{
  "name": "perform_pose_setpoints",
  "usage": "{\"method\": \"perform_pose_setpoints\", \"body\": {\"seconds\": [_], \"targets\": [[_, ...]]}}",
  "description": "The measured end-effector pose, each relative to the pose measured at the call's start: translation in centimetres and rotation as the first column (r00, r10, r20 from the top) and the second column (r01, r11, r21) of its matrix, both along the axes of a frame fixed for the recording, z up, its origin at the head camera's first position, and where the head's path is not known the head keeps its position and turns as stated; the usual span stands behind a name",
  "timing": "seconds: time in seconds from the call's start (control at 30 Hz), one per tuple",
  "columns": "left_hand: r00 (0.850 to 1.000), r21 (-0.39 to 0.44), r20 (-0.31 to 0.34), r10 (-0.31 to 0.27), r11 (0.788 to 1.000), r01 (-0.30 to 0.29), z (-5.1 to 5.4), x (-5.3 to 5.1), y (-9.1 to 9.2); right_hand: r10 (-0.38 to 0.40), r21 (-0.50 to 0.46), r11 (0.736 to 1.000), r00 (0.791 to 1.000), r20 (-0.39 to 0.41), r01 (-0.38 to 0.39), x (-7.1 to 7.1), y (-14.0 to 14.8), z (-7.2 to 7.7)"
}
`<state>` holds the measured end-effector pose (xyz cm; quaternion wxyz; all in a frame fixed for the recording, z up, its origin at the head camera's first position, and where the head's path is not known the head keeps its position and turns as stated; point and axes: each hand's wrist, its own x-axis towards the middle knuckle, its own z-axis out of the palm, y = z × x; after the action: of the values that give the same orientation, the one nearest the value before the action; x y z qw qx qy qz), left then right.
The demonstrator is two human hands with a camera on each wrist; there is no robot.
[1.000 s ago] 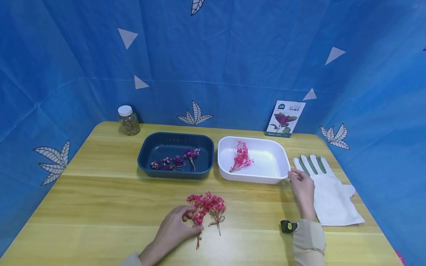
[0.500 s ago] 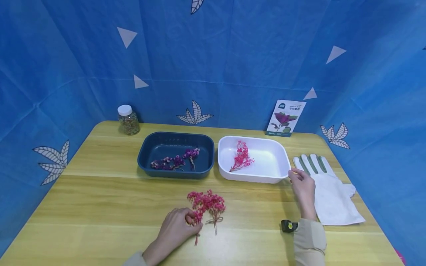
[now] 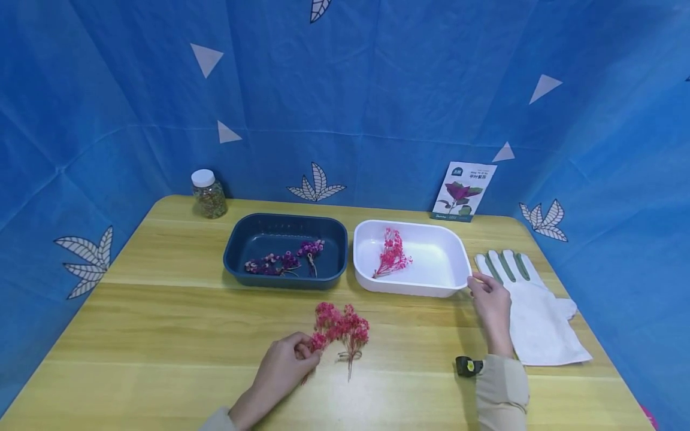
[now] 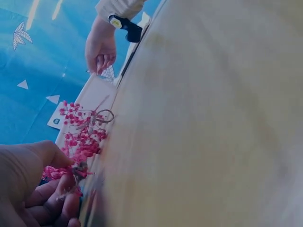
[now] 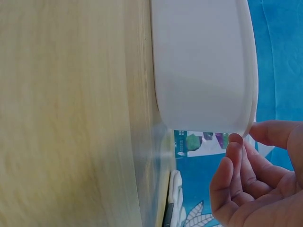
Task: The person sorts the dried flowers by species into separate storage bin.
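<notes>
My left hand (image 3: 280, 366) pinches a bunch of pink dried flowers (image 3: 325, 317) between thumb and fingertips, its stems slanting down to the left, partly hidden by the hand. Touching or overlapping its blooms is a second pink bunch (image 3: 353, 330), tied with twine; the left wrist view shows its twine bow (image 4: 103, 116). My right hand (image 3: 492, 304) pinches the rim of the white tray (image 3: 409, 288) at the near right corner; the right wrist view shows the thumb and fingertips on that corner. Inside the tray lies another pink bunch (image 3: 392, 254).
Left of the white tray stands a dark blue tray (image 3: 286, 281) holding small purple flower bunches (image 3: 309, 249). A lidded jar (image 3: 209, 194) is at the back left. A seed packet (image 3: 463, 191) leans on the blue cloth, and white gloves (image 3: 539, 323) lie at the right.
My left hand has tipped the held bunch, so its stems now slant left and its blooms sit farther up. The tied bunch shifted slightly. My right hand has stayed on the tray rim.
</notes>
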<state>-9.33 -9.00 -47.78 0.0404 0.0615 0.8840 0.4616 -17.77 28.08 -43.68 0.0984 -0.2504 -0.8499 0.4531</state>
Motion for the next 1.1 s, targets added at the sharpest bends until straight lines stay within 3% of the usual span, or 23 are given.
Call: {"method": "perform_pose_setpoints", "body": {"seconds": [0.27,0.4,0.77,0.97,1.1], "targets": [[0.991,0.038,-0.092,0.094,0.995,-0.09,1.7,-0.7,-0.3,-0.01,-0.013,1.0,1.0,0.005,0.01,-0.1,0.0,0.0],[0.986,0.054,-0.128,0.103,0.994,-0.096,2.5,-1.2,-0.3,-0.005,-0.009,1.0,1.0,-0.002,0.005,-0.1,0.1,0.0],[0.989,0.103,-0.142,0.031,0.995,-0.016,4.0,-4.2,1.2,-0.002,-0.005,1.0,1.0,0.002,0.002,-0.1,0.1,0.0],[0.984,0.102,-0.175,-0.018,0.994,0.036,5.1,-6.0,2.7,0.0,0.0,1.0,1.0,0.0,0.0,-0.1,0.1,-0.1],[0.973,0.106,-0.219,-0.067,0.99,0.092,6.1,-7.0,3.9,-0.004,-0.001,1.0,1.0,0.002,0.004,-0.1,0.0,-0.1]]}}
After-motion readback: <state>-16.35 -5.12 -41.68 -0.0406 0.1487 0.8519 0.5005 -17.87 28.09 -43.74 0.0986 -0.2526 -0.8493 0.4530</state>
